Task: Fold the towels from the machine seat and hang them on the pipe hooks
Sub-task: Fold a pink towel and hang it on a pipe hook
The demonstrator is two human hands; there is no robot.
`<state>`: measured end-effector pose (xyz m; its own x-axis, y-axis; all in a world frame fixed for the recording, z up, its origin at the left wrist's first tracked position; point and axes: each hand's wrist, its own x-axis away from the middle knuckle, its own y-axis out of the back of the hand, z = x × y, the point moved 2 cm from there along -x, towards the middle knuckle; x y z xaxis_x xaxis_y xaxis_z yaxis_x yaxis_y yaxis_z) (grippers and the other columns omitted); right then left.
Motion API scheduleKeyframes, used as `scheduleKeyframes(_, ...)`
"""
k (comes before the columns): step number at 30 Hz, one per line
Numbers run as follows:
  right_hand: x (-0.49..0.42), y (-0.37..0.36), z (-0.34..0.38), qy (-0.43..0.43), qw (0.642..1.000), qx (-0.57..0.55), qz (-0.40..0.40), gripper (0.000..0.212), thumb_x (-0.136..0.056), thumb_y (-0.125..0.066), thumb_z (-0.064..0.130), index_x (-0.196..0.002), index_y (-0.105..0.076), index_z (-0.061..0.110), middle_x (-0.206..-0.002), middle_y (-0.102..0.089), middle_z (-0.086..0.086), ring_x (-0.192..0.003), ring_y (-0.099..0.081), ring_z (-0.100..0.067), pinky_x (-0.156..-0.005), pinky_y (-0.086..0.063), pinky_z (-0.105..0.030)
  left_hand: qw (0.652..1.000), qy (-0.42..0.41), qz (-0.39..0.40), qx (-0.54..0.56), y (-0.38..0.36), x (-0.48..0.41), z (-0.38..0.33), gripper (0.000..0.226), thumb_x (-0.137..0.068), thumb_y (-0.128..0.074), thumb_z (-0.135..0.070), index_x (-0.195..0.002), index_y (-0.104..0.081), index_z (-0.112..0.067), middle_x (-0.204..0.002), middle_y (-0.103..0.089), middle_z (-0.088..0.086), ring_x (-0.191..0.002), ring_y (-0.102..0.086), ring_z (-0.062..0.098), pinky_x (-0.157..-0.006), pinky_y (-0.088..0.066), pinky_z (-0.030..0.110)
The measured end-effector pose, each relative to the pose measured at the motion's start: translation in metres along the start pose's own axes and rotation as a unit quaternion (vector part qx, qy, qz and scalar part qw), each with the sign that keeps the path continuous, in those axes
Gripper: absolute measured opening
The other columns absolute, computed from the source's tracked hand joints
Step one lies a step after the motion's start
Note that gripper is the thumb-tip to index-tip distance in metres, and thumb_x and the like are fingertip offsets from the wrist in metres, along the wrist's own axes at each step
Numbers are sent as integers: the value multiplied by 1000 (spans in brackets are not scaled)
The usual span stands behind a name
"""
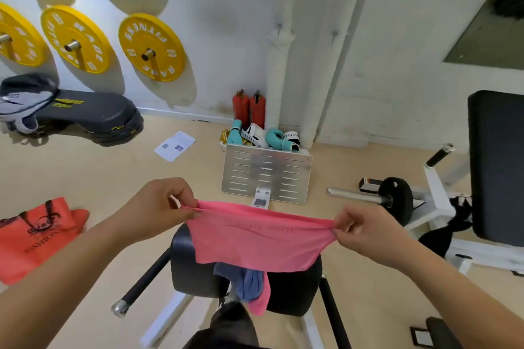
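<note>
A pink towel (pixel 255 241) hangs stretched between my hands, doubled over along its top edge. My left hand (pixel 161 204) pinches its left corner and my right hand (pixel 365 231) pinches its right corner. Below it is the black machine seat (pixel 295 286), where a blue towel (pixel 249 283) and another pink towel (pixel 261 300) lie bunched together. White pipes (pixel 280 65) run up the wall corner ahead, with two small hooks (pixel 280 26) fixed at about the same height.
A slotted metal footplate (pixel 266 176) stands ahead of the seat, with a bin of boxing gloves (pixel 263 136) and two red extinguishers (pixel 249 106) behind. An orange bag (pixel 34 238) lies left. A bench machine (pixel 493 167) and barbell sleeve (pixel 357 195) stand right. Yellow plates (pixel 151 47) hang on the wall.
</note>
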<state>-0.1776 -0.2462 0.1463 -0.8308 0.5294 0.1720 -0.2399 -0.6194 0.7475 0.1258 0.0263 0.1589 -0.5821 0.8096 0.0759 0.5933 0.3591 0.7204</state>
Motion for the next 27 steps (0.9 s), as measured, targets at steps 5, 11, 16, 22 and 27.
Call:
scheduleKeyframes(5,9,34,17,94,991,62,-71,14,-92,-71,13,-90,-70,27,-82,-70,20,-83,-67,-5,-72,-54,-21,994,-54,-19,-94,22,9,-28,27,-75,-88,-19,-65,-65,-29,-81,-69,-18,-73,-62,10,-59,-49,26)
scheduleKeyframes(11,-3,35,3,64,991,78,-92,23,-97,-65,13,-111,-63,31,-91,-66,21,-88,-64,1,-83,-53,-26,999,-11,-27,-28,5,4,-34,25,-75,-88,-18,-68,-65,-22,-71,-69,-9,-59,-55,5,-61,-47,25)
scheduleKeyframes(16,-7,36,3,77,983,126,-111,23,-98,-58,7,-111,-72,21,-96,-70,10,-89,-65,-12,-86,-55,-34,1000,-3,-6,-25,6,-5,-34,29,-75,-89,-23,-92,-67,-33,-76,-69,-9,-67,-59,7,-66,-49,22)
scheduleKeyframes(22,-43,43,20,-37,972,-117,-198,12,-103,-52,15,-100,-62,22,-83,-67,1,-46,-58,-8,-50,-49,-25,998,19,-66,5,19,-42,-47,10,-86,-80,-23,-79,-75,-28,-71,-69,-17,-61,-60,11,-59,-45,22)
scheduleKeyframes(27,-72,44,41,-34,925,-291,-240,17,-104,-52,7,-100,-65,18,-92,-73,-11,-76,-75,-28,-65,-64,-35,981,45,-127,137,37,-71,-48,5,-89,-76,-9,-85,-76,-13,-77,-74,4,-64,-73,18,-54,-58,21)
